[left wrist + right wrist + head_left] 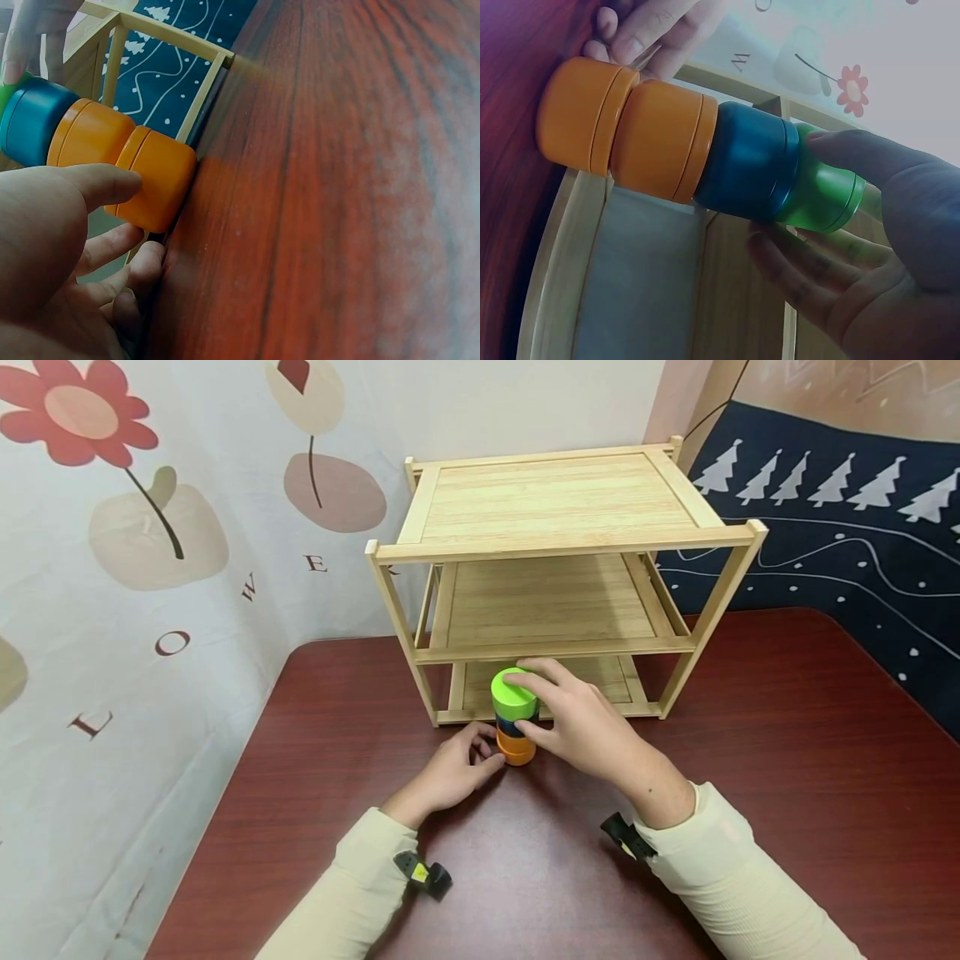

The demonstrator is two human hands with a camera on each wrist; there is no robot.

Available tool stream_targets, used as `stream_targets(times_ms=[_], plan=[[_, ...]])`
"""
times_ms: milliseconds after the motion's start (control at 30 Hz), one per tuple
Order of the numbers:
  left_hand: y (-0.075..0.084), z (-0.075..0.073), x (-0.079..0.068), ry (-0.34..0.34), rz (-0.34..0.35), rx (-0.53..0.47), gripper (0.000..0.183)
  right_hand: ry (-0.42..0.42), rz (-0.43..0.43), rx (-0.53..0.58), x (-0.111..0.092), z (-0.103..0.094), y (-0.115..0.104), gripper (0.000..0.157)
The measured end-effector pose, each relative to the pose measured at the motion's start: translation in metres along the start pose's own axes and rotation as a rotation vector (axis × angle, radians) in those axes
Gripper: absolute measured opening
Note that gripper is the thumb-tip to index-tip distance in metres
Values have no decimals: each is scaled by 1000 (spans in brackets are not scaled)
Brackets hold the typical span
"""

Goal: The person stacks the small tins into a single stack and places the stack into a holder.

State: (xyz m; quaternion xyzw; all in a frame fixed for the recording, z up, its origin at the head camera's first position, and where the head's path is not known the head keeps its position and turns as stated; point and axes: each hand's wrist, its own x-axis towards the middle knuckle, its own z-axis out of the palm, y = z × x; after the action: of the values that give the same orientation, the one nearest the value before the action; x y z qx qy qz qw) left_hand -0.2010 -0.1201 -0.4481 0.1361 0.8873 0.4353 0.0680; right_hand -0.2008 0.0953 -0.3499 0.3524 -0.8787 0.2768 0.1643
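In the head view a stack of small round lidded tubs stands upright on the table in front of a wooden rack. At the top is a green tub (513,695), under it a blue tub (750,161). Two orange tubs form the bottom, an upper orange tub (664,140) and a lower orange tub (581,112). My right hand (585,718) holds the green tub from the right, thumb on one side and fingers on the other. Low on the left, my left hand (453,768) has its thumb and curled fingers around the lower orange tub's side.
The three-tier wooden rack (555,539) stands right behind the stack, its front bottom rail close to the tubs. Dark red tabletop (315,735) extends on both sides. Flower-print cloth (225,443) hangs at the left, dark tree-print cloth (825,543) at the right.
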Motion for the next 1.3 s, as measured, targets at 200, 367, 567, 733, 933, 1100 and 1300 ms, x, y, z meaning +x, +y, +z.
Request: stream_targets(times_ms=[200,367,567,733,933,1100,1300], plan=[[1,0,0,5,-5,-2,32,-2,3,-5,0,-1,0,56],[1,1,0,6,-4,0,32,-4,5,-9,-1,-1,1,56],[2,0,0,2,-4,4,33,-5,5,-8,-1,-1,1,56],[2,0,0,1,-1,-1,33,-8,6,-7,-1,-2,1,56],[3,-1,-1,-1,-7,1,33,-16,16,-5,-1,-4,0,57],[3,-1,-1,-1,-9,3,33,-29,30,-5,-2,-6,-2,59],[4,-1,-2,-3,-13,9,34,-53,57,-13,-3,-9,-3,64]])
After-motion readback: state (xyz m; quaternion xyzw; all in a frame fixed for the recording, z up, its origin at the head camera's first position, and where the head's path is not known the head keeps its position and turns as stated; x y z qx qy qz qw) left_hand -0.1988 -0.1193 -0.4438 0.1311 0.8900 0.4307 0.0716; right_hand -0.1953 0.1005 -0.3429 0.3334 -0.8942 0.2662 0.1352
